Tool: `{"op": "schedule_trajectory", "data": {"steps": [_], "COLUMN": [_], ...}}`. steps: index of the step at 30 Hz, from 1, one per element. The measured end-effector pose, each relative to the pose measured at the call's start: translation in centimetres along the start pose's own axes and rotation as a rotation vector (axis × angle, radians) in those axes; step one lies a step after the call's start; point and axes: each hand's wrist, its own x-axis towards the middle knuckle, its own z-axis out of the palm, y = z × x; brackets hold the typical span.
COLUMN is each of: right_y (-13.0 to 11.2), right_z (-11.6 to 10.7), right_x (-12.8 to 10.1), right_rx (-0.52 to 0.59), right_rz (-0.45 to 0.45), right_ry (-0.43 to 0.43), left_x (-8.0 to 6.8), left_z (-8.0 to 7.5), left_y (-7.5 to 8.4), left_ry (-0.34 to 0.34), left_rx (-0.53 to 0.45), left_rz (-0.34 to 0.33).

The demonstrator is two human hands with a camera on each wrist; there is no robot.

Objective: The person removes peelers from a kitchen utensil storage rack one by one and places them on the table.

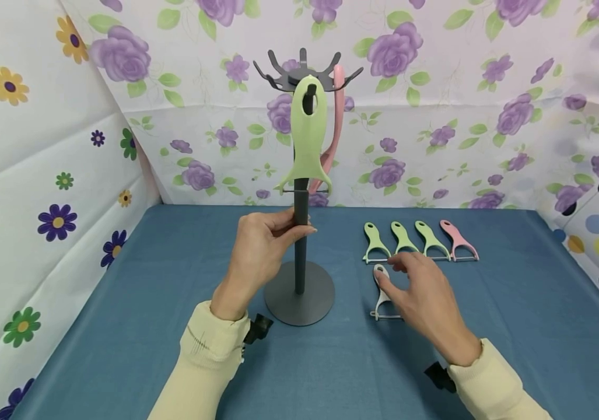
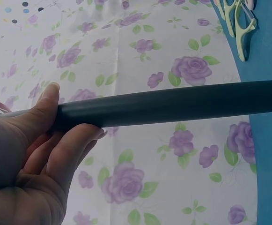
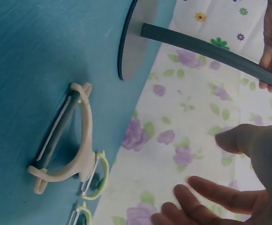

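A dark grey stand [image 1: 301, 251] with a hooked top stands on the blue table; a green peeler [image 1: 307, 137] and a pink peeler [image 1: 333, 125] hang from it. My left hand [image 1: 262, 245] grips the stand's pole [image 2: 173, 104] at mid height, thumb and fingers curled round it. My right hand [image 1: 425, 294] hovers with spread, relaxed fingers just above a white peeler [image 1: 381, 291] lying on the cloth, seen from its side in the right wrist view [image 3: 70, 140]. It holds nothing. Three green peelers [image 1: 403, 239] and one pink peeler [image 1: 458, 240] lie in a row behind.
The blue tablecloth [image 1: 147, 303] is walled by floral sheets on the left, back and right. The stand's round base [image 1: 299, 300] sits near the table's middle, between my two forearms.
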Motion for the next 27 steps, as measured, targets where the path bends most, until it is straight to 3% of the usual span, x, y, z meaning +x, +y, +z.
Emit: {"op": "schedule_trajectory", "data": {"steps": [7,15,27], "right_y": [-0.5,-1.6,-3.7], "right_z": [-0.4,-1.1,-1.8], "right_x": [0.3,0.8,1.4], "right_rx": [0.043,0.163,0.253], "right_rz": [-0.049,-0.089,-0.148], "right_ry": [0.110,0.184,0.276], "left_x": [-0.1,-0.2,-0.6], "left_z": [0.3,0.7,1.4], "left_y": [0.0,0.1,0.5], "left_ry": [0.040,0.083,0.139], "left_rx": [0.021,0.100,0.212], "left_rz": [0.021,0.044,0.096]}}
